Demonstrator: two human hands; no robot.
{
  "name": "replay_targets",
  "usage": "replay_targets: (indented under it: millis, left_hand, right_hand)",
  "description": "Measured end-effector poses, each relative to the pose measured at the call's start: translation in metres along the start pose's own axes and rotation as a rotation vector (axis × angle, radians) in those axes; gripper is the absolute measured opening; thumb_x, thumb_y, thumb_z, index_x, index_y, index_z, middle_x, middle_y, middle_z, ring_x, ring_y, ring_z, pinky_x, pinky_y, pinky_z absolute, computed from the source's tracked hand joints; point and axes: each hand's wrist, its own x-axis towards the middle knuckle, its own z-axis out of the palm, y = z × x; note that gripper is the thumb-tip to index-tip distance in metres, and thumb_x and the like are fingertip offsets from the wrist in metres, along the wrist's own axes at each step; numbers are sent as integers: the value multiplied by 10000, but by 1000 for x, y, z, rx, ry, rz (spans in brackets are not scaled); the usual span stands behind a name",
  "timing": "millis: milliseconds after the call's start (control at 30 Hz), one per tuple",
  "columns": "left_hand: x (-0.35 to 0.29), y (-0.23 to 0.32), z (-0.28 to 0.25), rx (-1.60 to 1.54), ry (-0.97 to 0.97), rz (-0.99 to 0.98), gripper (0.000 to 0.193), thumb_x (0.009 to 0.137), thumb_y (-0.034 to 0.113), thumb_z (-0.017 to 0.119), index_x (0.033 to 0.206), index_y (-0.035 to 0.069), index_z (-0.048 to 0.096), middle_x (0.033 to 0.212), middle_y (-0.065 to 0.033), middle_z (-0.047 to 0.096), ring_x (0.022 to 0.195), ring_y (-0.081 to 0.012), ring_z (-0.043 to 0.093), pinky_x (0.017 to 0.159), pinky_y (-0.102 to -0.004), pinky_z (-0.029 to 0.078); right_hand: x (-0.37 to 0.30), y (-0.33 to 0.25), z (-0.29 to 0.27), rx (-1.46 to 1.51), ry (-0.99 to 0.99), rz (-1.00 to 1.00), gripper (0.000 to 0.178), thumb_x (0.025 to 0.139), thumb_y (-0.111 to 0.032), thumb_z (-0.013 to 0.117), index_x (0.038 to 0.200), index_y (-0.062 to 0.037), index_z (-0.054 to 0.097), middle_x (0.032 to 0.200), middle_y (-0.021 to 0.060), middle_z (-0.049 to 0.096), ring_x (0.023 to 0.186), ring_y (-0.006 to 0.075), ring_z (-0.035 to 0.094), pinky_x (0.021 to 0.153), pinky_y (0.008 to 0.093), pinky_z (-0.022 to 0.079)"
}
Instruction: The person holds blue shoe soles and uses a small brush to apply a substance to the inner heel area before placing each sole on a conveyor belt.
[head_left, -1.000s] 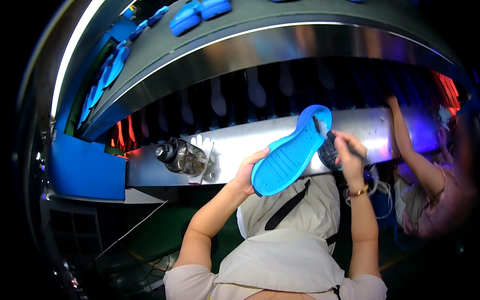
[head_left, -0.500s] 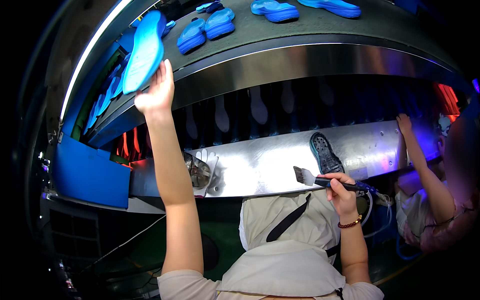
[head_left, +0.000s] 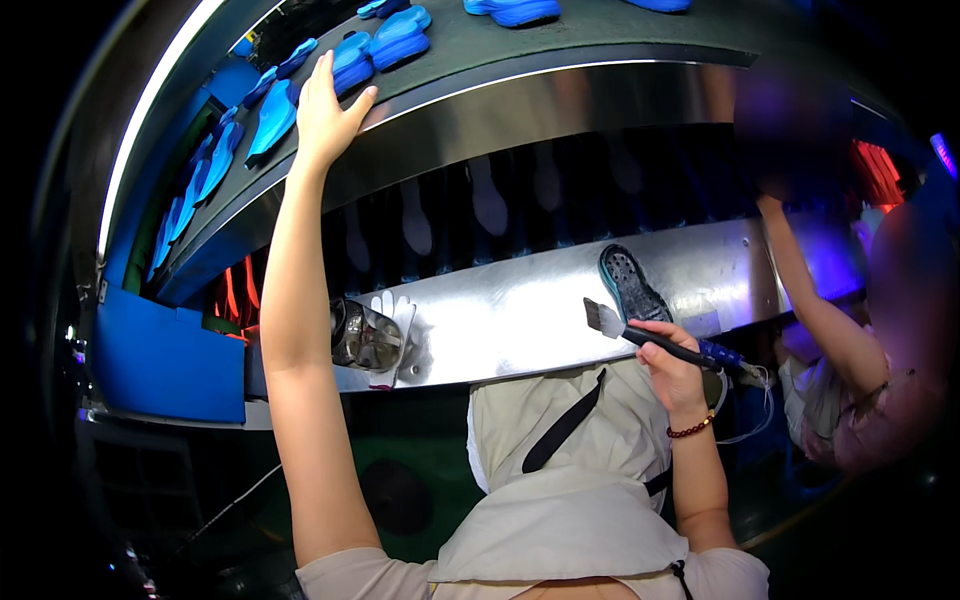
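Observation:
My left hand point(head_left: 330, 115) reaches up over the near edge of the green belt point(head_left: 590, 55), its fingers stretched out and the thumb apart, holding nothing. Just left of it lies a blue shoe sole point(head_left: 272, 120). Another blue sole point(head_left: 350, 65) sits right by the fingertips; whether they touch it I cannot tell. My right hand point(head_left: 672, 370) grips a flat brush point(head_left: 640, 335) by its black handle, bristles pointing left above the steel ledge point(head_left: 500, 320). Behind the brush lies a dark sole point(head_left: 632, 285) with a studded surface, on the ledge.
More blue soles point(head_left: 400, 38) line the belt. A clear, dark-tinted container point(head_left: 368, 335) and a white glove point(head_left: 400, 315) lie on the ledge's left part. Grey soles point(head_left: 490, 195) show in the dark gap below the belt. A co-worker's arm point(head_left: 815, 290) reaches in at right.
The blue sole has left my left hand and a sole now lies on the belt beside it; that hand has opened. My right hand still holds the brush. The view has shifted slightly.

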Motion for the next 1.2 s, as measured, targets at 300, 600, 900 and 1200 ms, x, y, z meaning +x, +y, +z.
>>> replay_targets:
  millis: [300, 600, 900, 1200]
  left_hand:
    - [5, 24, -21, 334, 130, -103, 392, 747, 376, 606, 991, 69, 605, 948, -138, 608, 851, -290, 574, 748, -372, 453]
    - [-92, 53, -66, -1667, 225, -898, 465, 724, -6, 490, 1165, -73, 360, 1095, -195, 484, 976, -310, 521, 890, -415, 425]
    - [-274, 111, -9, -2708, -373, -472, 840, 741, 470, 612, 1342, 42, 210, 1243, -232, 400, 1065, -359, 496, 927, -496, 375]
    - [-284, 231, -4, -2502, -732, -1349, 1037, 664, 823, 226, 1297, 4, 298, 1186, -239, 451, 1076, -386, 464, 934, -513, 343]
  right_hand:
    - [3, 1, 1, 85, 90, -43, 219, 782, 9, 555, 997, 48, 556, 996, 138, 601, 921, 167, 559, 851, 271, 411]
    - [4, 0, -13, 63, 188, 26, 201, 775, -5, 567, 967, 53, 578, 940, 111, 609, 856, 139, 559, 800, 247, 424]
    - [8, 2, -10, 31, 133, 31, 212, 769, -12, 584, 970, 55, 580, 915, 101, 612, 834, 120, 558, 774, 225, 425]
    - [35, 1, 26, -222, -69, 58, 206, 771, -35, 589, 962, 42, 592, 933, 110, 623, 846, 125, 573, 788, 234, 438]
